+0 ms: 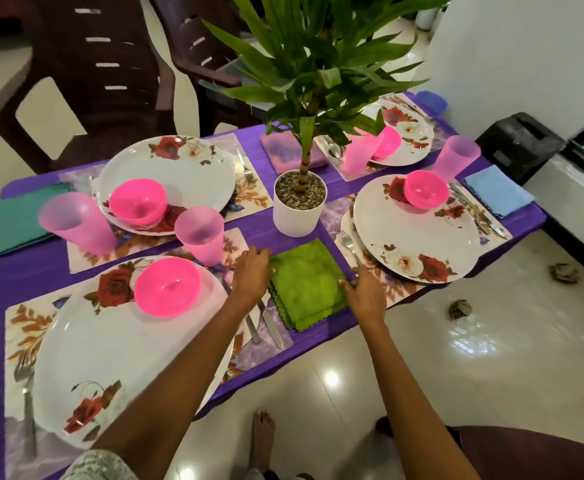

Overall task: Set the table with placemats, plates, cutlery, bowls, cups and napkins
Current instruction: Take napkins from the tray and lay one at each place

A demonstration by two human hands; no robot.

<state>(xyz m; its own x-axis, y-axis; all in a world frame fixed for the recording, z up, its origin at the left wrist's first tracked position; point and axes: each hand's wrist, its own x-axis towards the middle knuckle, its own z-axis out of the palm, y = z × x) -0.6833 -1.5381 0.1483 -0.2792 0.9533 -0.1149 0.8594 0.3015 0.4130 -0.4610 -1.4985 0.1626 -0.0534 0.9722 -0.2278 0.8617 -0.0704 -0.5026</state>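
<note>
Left hand (251, 271) and right hand (363, 289) flat, fingers straight, apparently touching green napkin (306, 284) edges

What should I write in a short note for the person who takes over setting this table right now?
Left hand and right hand: both open, fingers resting on the left and right edges of the folded green cloth napkin on the purple tablecloth.
Done: four settings have plates, pink bowls, cups and cutlery; teal, blue and pink napkins are laid.
Left: square the green napkin beside the near plate.
</note>
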